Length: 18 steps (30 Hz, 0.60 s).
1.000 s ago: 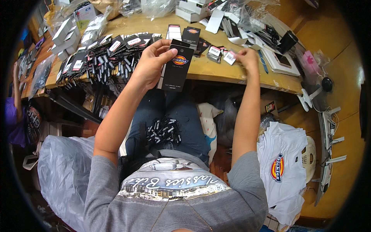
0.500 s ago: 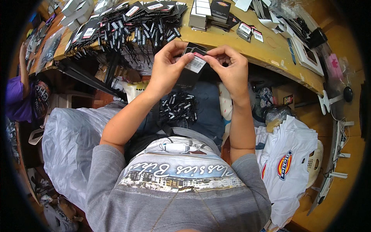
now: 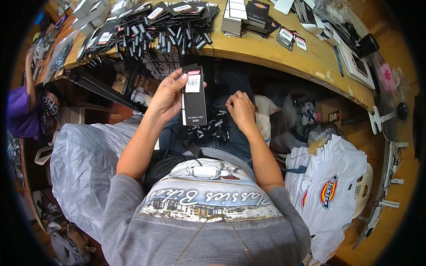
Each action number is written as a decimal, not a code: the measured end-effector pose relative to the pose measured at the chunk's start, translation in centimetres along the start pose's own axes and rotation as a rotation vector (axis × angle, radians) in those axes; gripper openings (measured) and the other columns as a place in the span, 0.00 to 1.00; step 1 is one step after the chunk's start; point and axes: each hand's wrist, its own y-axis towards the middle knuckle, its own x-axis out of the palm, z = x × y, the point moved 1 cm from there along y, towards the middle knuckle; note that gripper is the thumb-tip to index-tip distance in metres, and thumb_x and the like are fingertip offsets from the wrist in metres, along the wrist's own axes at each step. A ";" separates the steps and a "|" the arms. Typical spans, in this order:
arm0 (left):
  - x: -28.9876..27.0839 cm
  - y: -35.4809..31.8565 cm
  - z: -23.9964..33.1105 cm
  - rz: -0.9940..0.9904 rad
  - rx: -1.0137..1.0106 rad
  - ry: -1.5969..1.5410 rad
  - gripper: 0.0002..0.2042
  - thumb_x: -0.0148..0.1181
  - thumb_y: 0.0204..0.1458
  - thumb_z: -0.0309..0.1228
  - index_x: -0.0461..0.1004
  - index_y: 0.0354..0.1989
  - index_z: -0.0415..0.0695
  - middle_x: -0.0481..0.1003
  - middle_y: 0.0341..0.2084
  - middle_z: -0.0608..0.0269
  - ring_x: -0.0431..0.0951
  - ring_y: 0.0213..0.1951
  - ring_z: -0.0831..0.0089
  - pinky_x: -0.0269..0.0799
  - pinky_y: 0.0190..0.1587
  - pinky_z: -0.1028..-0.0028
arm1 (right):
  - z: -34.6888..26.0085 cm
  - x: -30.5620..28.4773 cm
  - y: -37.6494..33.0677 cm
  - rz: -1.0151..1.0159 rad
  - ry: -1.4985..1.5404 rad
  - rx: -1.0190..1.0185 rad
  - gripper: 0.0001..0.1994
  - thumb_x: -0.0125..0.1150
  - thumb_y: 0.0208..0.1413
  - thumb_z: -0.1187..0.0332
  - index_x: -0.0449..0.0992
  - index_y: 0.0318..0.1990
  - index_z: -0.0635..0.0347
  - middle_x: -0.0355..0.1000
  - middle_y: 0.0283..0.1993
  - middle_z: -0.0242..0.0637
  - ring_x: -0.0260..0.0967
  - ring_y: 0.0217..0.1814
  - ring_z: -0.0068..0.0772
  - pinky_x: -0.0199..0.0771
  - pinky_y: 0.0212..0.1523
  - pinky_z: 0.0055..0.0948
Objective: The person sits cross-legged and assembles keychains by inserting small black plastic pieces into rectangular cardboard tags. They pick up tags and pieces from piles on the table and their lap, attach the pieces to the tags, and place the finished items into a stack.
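My left hand (image 3: 167, 98) grips a black cardboard hang tag (image 3: 194, 104) by its upper end, thumb on the front. A white barcode sticker with a red strip is on the tag, and the edge of at least one more tag shows behind it. On my lap, below and beside the tag, lies a pile of black hang-tag strings (image 3: 212, 127) with small printed plastic ends. My right hand (image 3: 242, 111) is at the pile's right edge, its fingers curled and drawn together. Whatever they pinch, if anything, is hidden.
On the wooden table (image 3: 284, 60) lie many strung black tags (image 3: 164, 26), stacked cards (image 3: 232, 20) and small stickered tags (image 3: 286, 37). Folded white T-shirts (image 3: 328, 177) are at my right, a large grey plastic bag (image 3: 88, 173) at my left. A person in purple (image 3: 21, 108) sits far left.
Both hands have come down from the table edge and parted. The left alone keeps the hang tag, now upright; the right has let go and moved down to the strings on my lap.
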 end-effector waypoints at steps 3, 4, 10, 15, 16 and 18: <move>-0.7 0.0 -0.5 -0.107 -0.074 -0.152 0.12 0.43 0.50 0.26 0.58 0.42 0.36 0.68 0.36 0.50 0.71 0.38 0.60 0.72 0.38 0.67 | 0.3 -0.8 0.4 -0.099 0.417 0.219 0.04 0.58 0.38 0.73 0.69 0.21 0.61 0.67 0.24 0.36 0.65 0.28 0.28 0.66 0.31 0.24; -0.8 0.0 -0.6 -0.134 -0.095 -0.203 0.11 0.43 0.50 0.26 0.58 0.42 0.36 0.68 0.36 0.50 0.71 0.39 0.60 0.72 0.38 0.67 | 0.5 -1.2 0.5 -0.150 0.608 0.328 0.04 0.57 0.40 0.74 0.68 0.21 0.61 0.68 0.24 0.36 0.66 0.27 0.26 0.66 0.30 0.22; -0.8 -0.2 -1.1 -0.159 -0.113 -0.278 0.10 0.44 0.50 0.25 0.60 0.40 0.38 0.69 0.34 0.52 0.72 0.36 0.60 0.73 0.37 0.68 | 0.1 -4.9 0.2 -0.184 1.698 0.289 0.04 0.51 0.48 0.74 0.65 0.31 0.61 0.69 0.26 0.39 0.66 0.28 0.27 0.67 0.33 0.24; -0.5 -0.3 -1.3 -0.267 -0.144 -0.347 0.11 0.45 0.50 0.26 0.58 0.41 0.39 0.70 0.31 0.53 0.74 0.32 0.61 0.73 0.34 0.69 | -0.7 -7.0 -0.2 -0.178 1.806 0.214 0.05 0.51 0.48 0.73 0.65 0.33 0.62 0.68 0.27 0.40 0.66 0.30 0.29 0.67 0.34 0.27; -0.2 -0.5 -1.2 -0.232 -0.098 -0.258 0.11 0.45 0.49 0.26 0.57 0.41 0.40 0.70 0.31 0.53 0.74 0.32 0.61 0.73 0.34 0.69 | -1.0 -7.4 -0.2 -0.176 1.807 0.200 0.06 0.51 0.48 0.74 0.65 0.34 0.62 0.68 0.27 0.39 0.66 0.30 0.29 0.67 0.34 0.27; 0.6 -0.9 -1.1 -0.163 -0.008 -0.080 0.12 0.46 0.49 0.26 0.56 0.41 0.40 0.70 0.31 0.53 0.74 0.31 0.61 0.73 0.34 0.69 | -2.2 -8.0 -0.2 -0.157 1.788 0.199 0.07 0.51 0.48 0.73 0.65 0.36 0.63 0.66 0.26 0.36 0.64 0.26 0.25 0.66 0.32 0.22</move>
